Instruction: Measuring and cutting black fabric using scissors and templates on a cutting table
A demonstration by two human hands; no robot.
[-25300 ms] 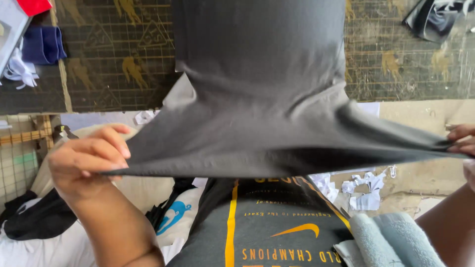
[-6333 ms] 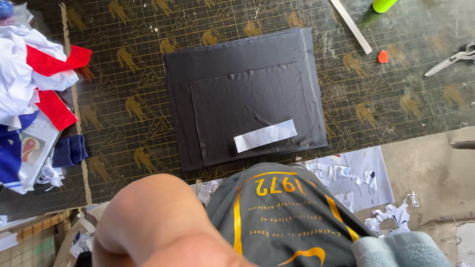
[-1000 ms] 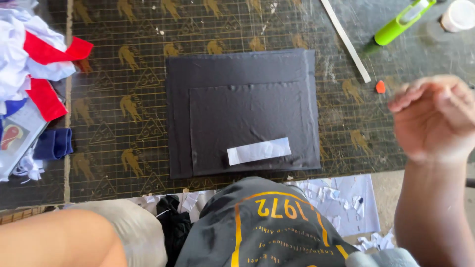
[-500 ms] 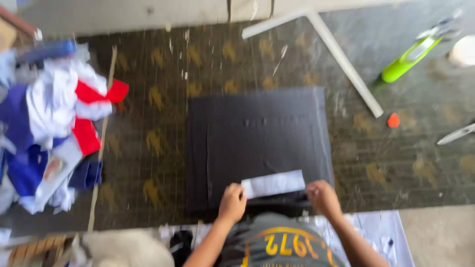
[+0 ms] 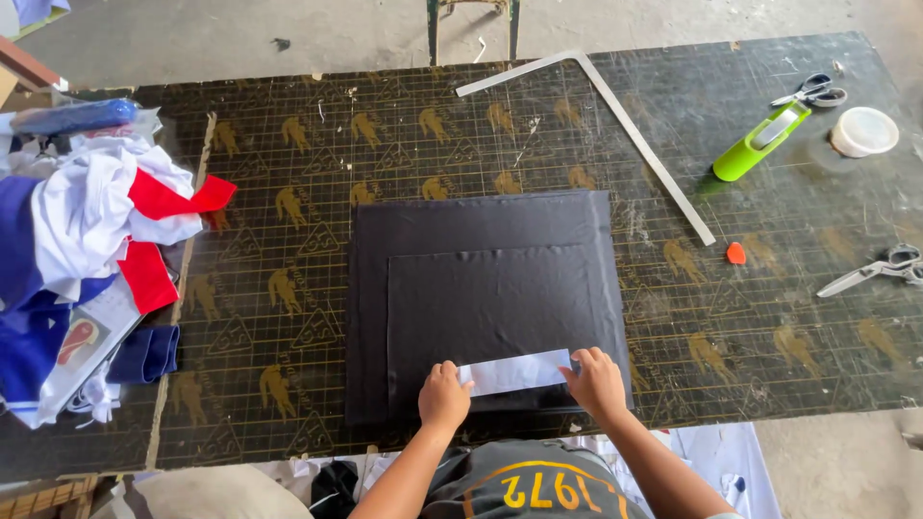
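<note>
A stack of black fabric rectangles (image 5: 481, 288) lies flat in the middle of a dark green cutting mat (image 5: 288, 173); a smaller black piece sits on top of a larger one. A pale strip (image 5: 514, 372) rests across the near edge of the top piece. My left hand (image 5: 443, 395) presses on the strip's left end and my right hand (image 5: 596, 381) presses on its right end. Fingers of both hands lie on the strip and fabric, pinching its ends.
A heap of white, red and blue cloth (image 5: 87, 250) covers the left side. A metal L-square (image 5: 615, 115) lies at the back. On the right are a green cutter (image 5: 755, 149), two pairs of scissors (image 5: 870, 271), a white tape roll (image 5: 863, 132) and orange chalk (image 5: 735, 254).
My right hand came down from the air at the right to the strip. Both hands now rest on the strip's ends, and the view has pulled back to show more of the table.
</note>
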